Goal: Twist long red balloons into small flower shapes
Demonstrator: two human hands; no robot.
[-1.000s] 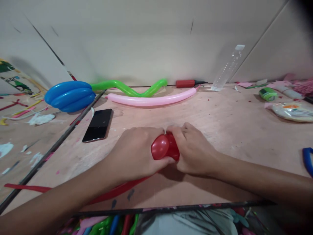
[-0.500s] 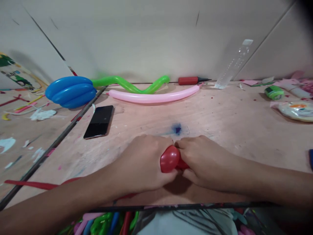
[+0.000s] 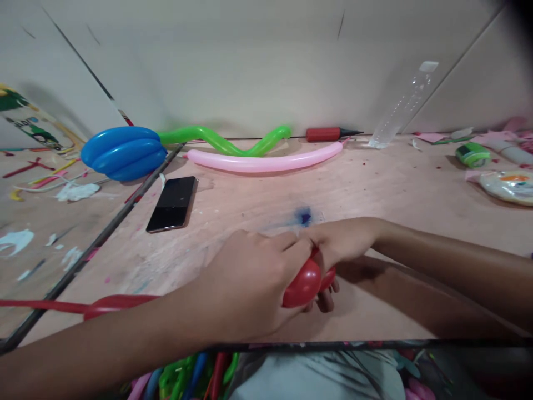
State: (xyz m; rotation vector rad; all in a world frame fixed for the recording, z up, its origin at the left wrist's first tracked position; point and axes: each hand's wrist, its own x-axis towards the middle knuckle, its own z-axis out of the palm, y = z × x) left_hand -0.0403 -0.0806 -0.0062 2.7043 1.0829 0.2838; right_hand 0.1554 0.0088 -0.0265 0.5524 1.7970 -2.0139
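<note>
Red balloon point(image 3: 306, 282): my left hand point(image 3: 245, 283) and right hand point(image 3: 341, 244) pinch it at counter point(image 3: 416, 211) centre, steadying adjoining bubbles; pink balloon point(image 3: 266, 161) at 12 o'clock.

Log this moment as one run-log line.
left hand: gripping red balloon | right hand: pinching same balloon | surface: wooden table | nearby: phone, pink balloon

Printed card point(image 3: 29, 129), far left against wall: green and blue lettering, too blurred to read.
Round packet point(image 3: 508, 186), far right on table: orange and dark print, not legible.
Green tape roll point(image 3: 472, 154), far right: dark label patch, no readable words.
Phone point(image 3: 172, 203), left of centre: screen dark, no text showing.
Clear bottle point(image 3: 403, 105), far right by wall: no label readable.
</note>
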